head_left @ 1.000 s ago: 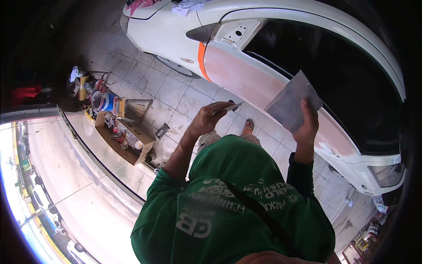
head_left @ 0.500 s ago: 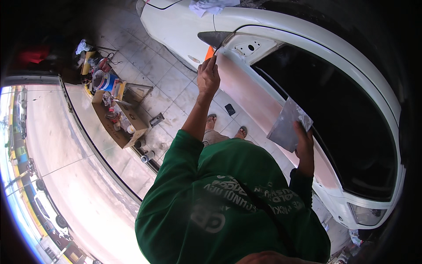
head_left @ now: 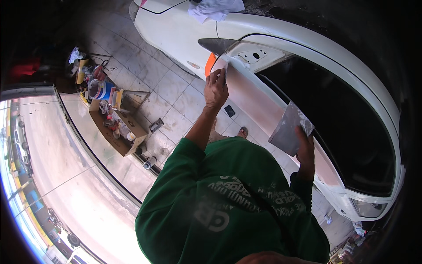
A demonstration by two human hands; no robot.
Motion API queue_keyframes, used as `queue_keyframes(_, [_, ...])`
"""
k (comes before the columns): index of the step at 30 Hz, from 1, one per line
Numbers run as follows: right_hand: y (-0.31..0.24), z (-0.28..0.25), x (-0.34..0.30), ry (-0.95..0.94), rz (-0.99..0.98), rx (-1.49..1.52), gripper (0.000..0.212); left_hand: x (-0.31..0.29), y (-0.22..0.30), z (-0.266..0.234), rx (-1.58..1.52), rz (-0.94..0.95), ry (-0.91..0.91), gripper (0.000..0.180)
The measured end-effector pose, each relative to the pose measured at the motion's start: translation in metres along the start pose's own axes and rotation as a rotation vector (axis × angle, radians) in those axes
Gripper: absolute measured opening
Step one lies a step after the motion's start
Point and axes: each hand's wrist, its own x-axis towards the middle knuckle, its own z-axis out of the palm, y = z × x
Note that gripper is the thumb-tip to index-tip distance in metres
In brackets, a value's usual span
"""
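My left hand (head_left: 216, 90) reaches forward and grips a small pale spreader (head_left: 218, 66). It presses the spreader on the white car door (head_left: 259, 103), at the near end of a pinkish filler patch with an orange strip (head_left: 210, 64) beside it. My right hand (head_left: 304, 147) holds a flat grey board (head_left: 288, 128) up next to the door, below the dark window (head_left: 334, 119). My green sleeves and chest fill the lower middle.
The white car (head_left: 176, 31) runs from top left to right, with a white cloth (head_left: 214, 9) on it. A low wooden tray (head_left: 116, 127) of cans, bottles and a blue tin (head_left: 100, 89) lies on the tiled floor at left. A small dark object (head_left: 229, 110) lies near my foot.
My left hand has risen from in front of my chest to the door and now presses the spreader near the orange strip. The right hand keeps the grey board.
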Motion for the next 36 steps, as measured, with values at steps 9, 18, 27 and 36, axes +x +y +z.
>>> queue_keyframes(9, [0.007,-0.004,0.013,-0.093,0.016,0.005,0.05,0.023,0.01,0.008,0.117,0.03,0.101,0.053])
queue_keyframes(18, [0.086,0.037,0.07,-0.226,0.093,0.426,0.041,-0.004,0.091,-0.111,-0.67,0.045,-0.49,0.042])
queue_keyframes(27, [-0.01,0.011,0.062,-0.271,-0.032,0.805,0.05,-0.002,0.037,-0.102,0.036,0.231,-0.341,0.047])
queue_keyframes(36, [-0.001,0.017,0.027,-0.029,0.005,0.532,0.059,0.04,0.024,-0.041,0.114,0.338,-0.144,0.05])
